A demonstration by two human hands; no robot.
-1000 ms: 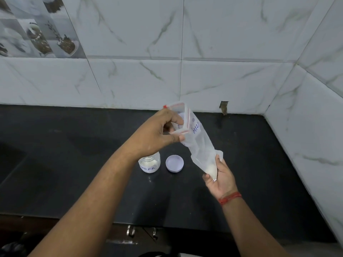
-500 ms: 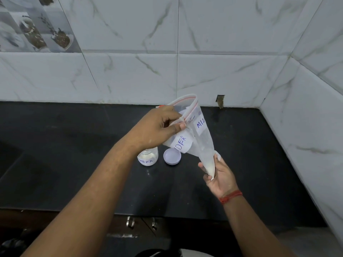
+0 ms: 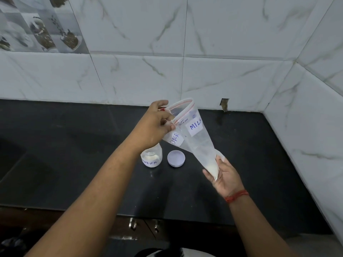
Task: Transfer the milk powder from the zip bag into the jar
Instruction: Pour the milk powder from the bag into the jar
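A clear zip bag (image 3: pixel 197 143) with a red zip line and white labels is held in the air above the counter, its mouth gaping open at the top. My left hand (image 3: pixel 157 125) pinches the bag's top edge at the left of the mouth. My right hand (image 3: pixel 223 175) holds the bottom corner, where a little white milk powder has gathered. Below my left wrist stands the small open jar (image 3: pixel 151 158), labelled and partly filled with white powder. Its round white lid (image 3: pixel 176 158) lies flat just right of the jar.
The black counter (image 3: pixel 74 154) runs back to a white marble-tiled wall (image 3: pixel 185 52), with another tiled wall (image 3: pixel 306 127) close on the right. Cabinet handles (image 3: pixel 132 223) show under the front edge of the counter.
The bag's mouth has spread wider open and the bag has tilted, its labels now facing me. My right hand has shifted its hold at the bottom corner.
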